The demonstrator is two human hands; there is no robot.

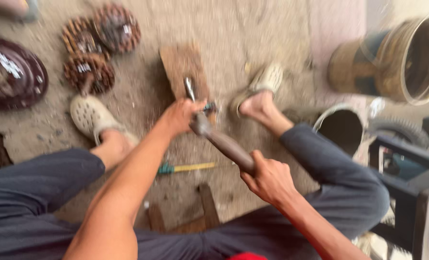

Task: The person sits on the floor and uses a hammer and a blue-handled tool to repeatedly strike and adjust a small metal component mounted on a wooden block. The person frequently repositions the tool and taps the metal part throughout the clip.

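Sitting on the floor [253,38], the person closes the right hand [268,180] around the wooden handle of a hammer [224,144], whose long axis runs up and left toward the left hand [179,115]. The left hand clamps a thin metal rod [190,88] upright on a wooden block [183,65]. The hammer head lies just beside the left fingers, between both feet; blur hides if it touches

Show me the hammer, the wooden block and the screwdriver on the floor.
hammer [229,147]: head view, on its brown handle.
wooden block [180,62]: head view, on its top face.
screwdriver [195,167]: head view, on its yellow part.
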